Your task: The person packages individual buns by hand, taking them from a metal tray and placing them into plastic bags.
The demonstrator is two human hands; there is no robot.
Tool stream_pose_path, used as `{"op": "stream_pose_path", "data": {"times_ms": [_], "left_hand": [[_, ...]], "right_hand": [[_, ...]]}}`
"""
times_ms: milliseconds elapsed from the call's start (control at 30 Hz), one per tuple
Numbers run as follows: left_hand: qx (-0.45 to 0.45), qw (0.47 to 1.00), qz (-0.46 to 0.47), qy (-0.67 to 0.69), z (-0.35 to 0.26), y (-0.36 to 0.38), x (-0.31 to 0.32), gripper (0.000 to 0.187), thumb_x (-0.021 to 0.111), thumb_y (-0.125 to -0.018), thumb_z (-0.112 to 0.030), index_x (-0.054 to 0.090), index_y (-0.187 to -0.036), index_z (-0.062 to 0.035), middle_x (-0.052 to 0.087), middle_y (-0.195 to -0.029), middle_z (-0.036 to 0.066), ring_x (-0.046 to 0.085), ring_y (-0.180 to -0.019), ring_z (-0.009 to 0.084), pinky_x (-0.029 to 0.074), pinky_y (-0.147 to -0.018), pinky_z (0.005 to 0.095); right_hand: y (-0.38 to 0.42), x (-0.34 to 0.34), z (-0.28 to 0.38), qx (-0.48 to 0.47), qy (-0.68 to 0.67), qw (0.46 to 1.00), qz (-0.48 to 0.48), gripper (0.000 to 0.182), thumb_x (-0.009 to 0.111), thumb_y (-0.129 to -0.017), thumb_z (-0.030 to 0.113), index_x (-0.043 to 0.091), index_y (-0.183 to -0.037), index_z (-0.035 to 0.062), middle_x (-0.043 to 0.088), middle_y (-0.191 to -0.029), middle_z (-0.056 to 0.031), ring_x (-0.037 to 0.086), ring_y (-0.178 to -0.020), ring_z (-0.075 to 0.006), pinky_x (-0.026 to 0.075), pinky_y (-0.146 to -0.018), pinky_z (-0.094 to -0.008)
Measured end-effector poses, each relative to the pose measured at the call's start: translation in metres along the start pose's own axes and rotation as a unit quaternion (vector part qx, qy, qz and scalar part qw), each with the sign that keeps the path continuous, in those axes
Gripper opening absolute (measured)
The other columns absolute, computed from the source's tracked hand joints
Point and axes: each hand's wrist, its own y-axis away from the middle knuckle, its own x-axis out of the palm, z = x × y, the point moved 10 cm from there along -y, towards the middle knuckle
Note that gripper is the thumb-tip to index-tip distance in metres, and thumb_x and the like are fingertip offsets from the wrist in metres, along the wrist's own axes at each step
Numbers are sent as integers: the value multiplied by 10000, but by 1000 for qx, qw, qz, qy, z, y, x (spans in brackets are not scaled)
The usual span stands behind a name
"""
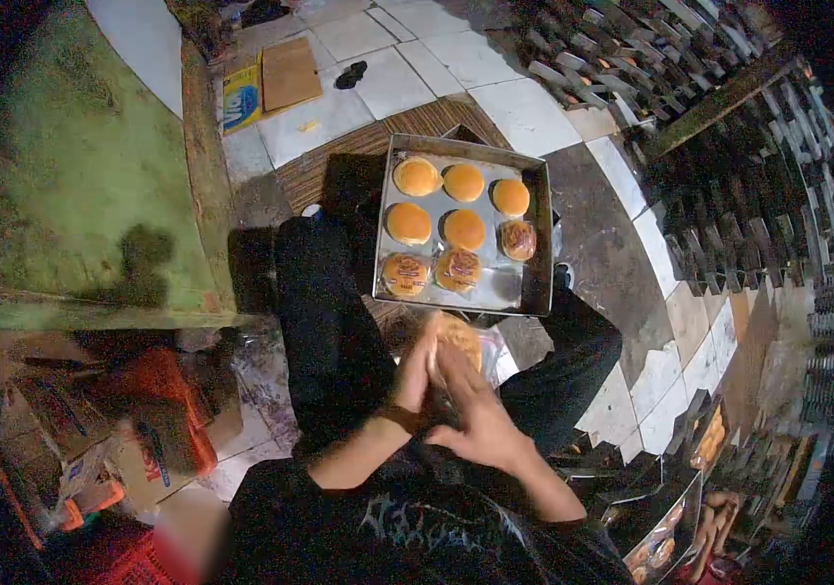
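Between my two hands, just below the near edge of the metal tray [495, 300], is a round golden bun [458, 339]. My left hand [417, 370] holds its left side, fingers pressed along it. My right hand [475, 409] lies over the bun from the right with fingers closed together and thumb apart. Clear plastic [495, 346] shows beside the bun. Inside the tray are several bare buns, such as this golden one [464, 230]. Three others sit in printed clear wrappers, among them a wrapped bun [458, 269] in the near row.
My legs [324, 292] flank the tray. A green panel [95, 185] stands at the left, above cardboard boxes [149, 468] and an orange bag [168, 390]. More trays of buns [660, 546] are at the lower right. A flat cardboard piece [290, 76] lies on the tiled floor.
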Motion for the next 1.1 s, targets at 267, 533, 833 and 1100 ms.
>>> {"op": "stream_pose_path", "data": {"times_ms": [267, 533, 833, 1100], "left_hand": [[-173, 976, -60, 120, 14, -8, -12, 660, 403, -778, -627, 481, -1125, -71, 554, -1030, 91, 520, -969, 254, 430, -833, 436], [4, 985, 69, 157, -68, 4, 16, 508, 353, -857, -509, 470, -1120, -91, 564, -1026, 136, 569, -919, 267, 481, -793, 416], [179, 972, 9, 154, -106, 16, -2, 466, 356, -874, -443, 427, -1190, -109, 516, -1123, 70, 512, -1014, 246, 427, -859, 409], [186, 963, -106, 161, -113, 1, -47, 528, 401, -818, -549, 473, -1085, -99, 534, -1035, 87, 522, -965, 229, 446, -829, 364]], "right_hand": [[-1, 7, -47, 55, 187, 977, -90, 189, 531, -670, 97, 548, -848, 32, 511, -834, -140, 473, -742, -320, 395, -696, -438], [17, -22, -20, 131, 53, 977, -159, 209, 653, -704, 95, 563, -879, 26, 540, -806, -88, 509, -813, -272, 385, -765, -386], [0, 15, -22, 27, -57, 998, -4, 115, 587, -770, 31, 498, -833, -7, 551, -757, -175, 558, -680, -276, 453, -605, -319], [48, 58, 67, -105, -372, 813, 435, 169, 522, -857, 194, 540, -857, 26, 579, -747, -100, 576, -697, -217, 449, -629, -318]]}}
